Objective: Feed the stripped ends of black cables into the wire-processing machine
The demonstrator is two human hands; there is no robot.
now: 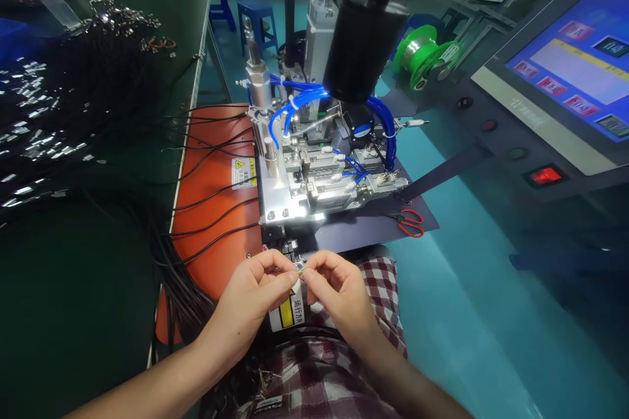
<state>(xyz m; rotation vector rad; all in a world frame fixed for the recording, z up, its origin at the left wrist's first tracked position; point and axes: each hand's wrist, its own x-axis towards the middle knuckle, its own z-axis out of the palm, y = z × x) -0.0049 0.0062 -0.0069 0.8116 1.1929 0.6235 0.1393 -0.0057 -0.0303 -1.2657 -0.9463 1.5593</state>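
Note:
My left hand (pixel 260 285) and my right hand (pixel 341 288) meet fingertip to fingertip in front of my lap. Between them, thin coloured wires (pixel 301 270), yellowish and green-blue, are pinched by thumb and forefinger on both sides. Most of the wires' length is hidden by the fingers. Just beyond the fingertips is a small metal and black fixture (pixel 291 246) at the near end of the machine. Below the hands, a white and yellow label (pixel 286 314) shows partly.
A machine with metal blocks (pixel 334 193) and blue air tubes (pixel 304 97) stands ahead. Black cables (pixel 216 190) cross an orange surface (pixel 211 150) at left, near a large cable pile (pixel 88 98). Red-handled scissors (pixel 411 222), a green wire spool (pixel 422 55) and a touchscreen (pixel 580 65) are at right.

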